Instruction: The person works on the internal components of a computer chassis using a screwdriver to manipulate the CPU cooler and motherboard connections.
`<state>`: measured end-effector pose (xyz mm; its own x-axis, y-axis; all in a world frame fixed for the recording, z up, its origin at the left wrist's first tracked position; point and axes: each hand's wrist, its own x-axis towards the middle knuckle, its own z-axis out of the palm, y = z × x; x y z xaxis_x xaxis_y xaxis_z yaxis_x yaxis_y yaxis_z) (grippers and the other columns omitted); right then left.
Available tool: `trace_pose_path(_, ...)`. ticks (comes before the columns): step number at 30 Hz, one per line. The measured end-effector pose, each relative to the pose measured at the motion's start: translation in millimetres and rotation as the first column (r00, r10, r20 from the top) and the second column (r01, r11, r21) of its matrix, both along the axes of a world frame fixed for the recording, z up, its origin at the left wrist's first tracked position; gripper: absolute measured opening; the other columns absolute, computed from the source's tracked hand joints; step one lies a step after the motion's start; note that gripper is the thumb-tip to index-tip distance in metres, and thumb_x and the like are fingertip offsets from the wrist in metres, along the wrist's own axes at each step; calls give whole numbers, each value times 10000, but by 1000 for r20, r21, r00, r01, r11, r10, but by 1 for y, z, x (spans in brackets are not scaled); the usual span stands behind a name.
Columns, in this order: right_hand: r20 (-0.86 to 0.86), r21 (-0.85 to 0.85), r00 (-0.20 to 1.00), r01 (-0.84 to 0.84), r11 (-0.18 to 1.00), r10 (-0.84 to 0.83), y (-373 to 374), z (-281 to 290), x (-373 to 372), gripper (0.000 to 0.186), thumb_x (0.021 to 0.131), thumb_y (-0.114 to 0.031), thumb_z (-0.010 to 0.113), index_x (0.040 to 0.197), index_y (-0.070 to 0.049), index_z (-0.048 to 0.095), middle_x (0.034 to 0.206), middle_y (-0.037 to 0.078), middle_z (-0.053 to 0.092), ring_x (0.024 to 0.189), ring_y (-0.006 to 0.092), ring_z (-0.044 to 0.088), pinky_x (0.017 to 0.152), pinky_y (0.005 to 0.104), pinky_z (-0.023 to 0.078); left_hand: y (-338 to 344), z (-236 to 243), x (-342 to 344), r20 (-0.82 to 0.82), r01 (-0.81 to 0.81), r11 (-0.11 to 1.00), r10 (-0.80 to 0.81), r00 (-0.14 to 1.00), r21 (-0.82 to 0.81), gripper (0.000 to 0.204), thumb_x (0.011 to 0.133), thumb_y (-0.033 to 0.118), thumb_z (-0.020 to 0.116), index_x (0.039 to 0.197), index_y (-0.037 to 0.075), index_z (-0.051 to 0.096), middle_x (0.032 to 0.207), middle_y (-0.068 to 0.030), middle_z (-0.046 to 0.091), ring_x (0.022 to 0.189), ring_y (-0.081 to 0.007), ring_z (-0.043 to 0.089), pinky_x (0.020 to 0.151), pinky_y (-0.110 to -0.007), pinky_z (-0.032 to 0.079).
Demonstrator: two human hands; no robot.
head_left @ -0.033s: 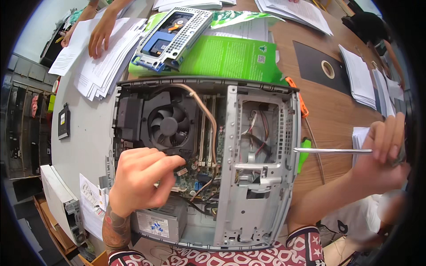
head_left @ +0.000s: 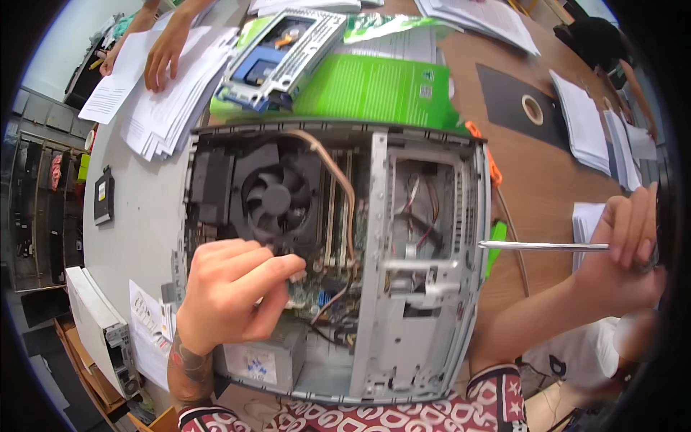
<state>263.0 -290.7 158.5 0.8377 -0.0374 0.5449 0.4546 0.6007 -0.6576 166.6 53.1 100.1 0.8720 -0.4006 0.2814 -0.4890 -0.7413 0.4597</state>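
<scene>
An open desktop computer case (head_left: 481, 216) lies flat on the table in front of me. Inside it are a black cooling fan (head_left: 277, 198), upright memory modules (head_left: 332, 209), a beige cable (head_left: 338, 173) and a grey metal drive cage (head_left: 425, 288). My left hand (head_left: 230, 291) reaches into the case just below the fan, thumb and forefinger pinched over the green board; whether they grip anything is hidden. My right hand (head_left: 622, 252) holds a screwdriver (head_left: 540, 246) by its handle. Its long metal shaft points left, and the tip touches the case's right wall.
A green box (head_left: 374, 90) and a removed drive tray (head_left: 288, 50) lie behind the case. Another person's hands (head_left: 167, 50) rest on paper stacks (head_left: 158, 115) at the far left. A tape roll (head_left: 533, 109) and more papers (head_left: 583, 122) are on the right. A slim black drive (head_left: 104, 194) lies at the left.
</scene>
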Motion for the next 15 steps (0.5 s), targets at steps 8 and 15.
trace_pose_path(8, 87, 26, 985, -152, 988, 149, 31, 1, -18, 179, 816, -99, 606, 856, -10, 456, 603, 37, 372, 445, 107, 315, 466, 231, 288, 12, 4, -8, 187, -92, 996, 92, 978, -9, 286, 584, -92, 596, 846, 5, 656, 580, -49, 509, 487, -221, 499, 463, -335, 366)
trace_pose_path(15, 45, -4, 997, -69, 998, 69, 21, -5, -6, 198, 784, -81, 610, 835, -17, 429, 557, 21, 358, 434, 105, 329, 447, 216, 264, 16, 2, -16, 386, -219, 974, 178, 905, 63, 336, 578, -12, 661, 912, 20, 688, 564, 3, 438, 461, -160, 420, 429, -290, 318)
